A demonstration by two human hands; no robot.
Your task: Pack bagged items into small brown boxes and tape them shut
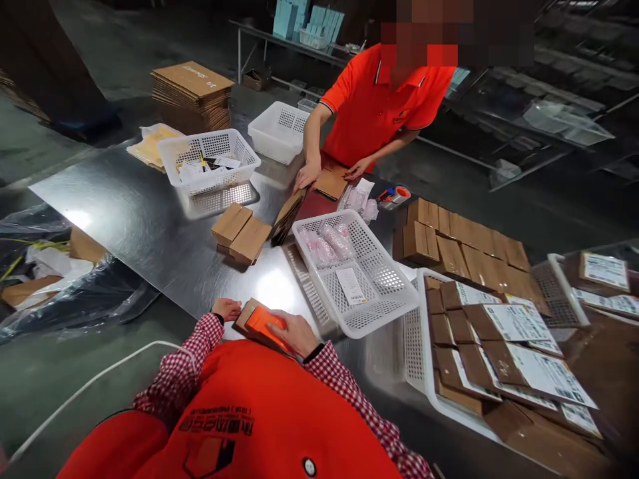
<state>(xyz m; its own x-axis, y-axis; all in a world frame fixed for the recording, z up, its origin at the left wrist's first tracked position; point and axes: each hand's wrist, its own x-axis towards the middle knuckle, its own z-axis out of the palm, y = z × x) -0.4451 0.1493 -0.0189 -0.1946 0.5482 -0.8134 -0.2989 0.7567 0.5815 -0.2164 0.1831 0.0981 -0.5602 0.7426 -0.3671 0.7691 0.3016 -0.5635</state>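
Both hands grip a small box at bench edge, close to chest: left hand pins its corner, right hand clamps over top, prob. to steady it. Basket w/ pink packets sits just beyond, within reach.

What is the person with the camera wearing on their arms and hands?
Both arms have long sleeves in a small red-and-white check, with a dark band showing at the right cuff. Over them is an orange vest with dark printed markings. The left hand and right hand are bare, with no gloves.
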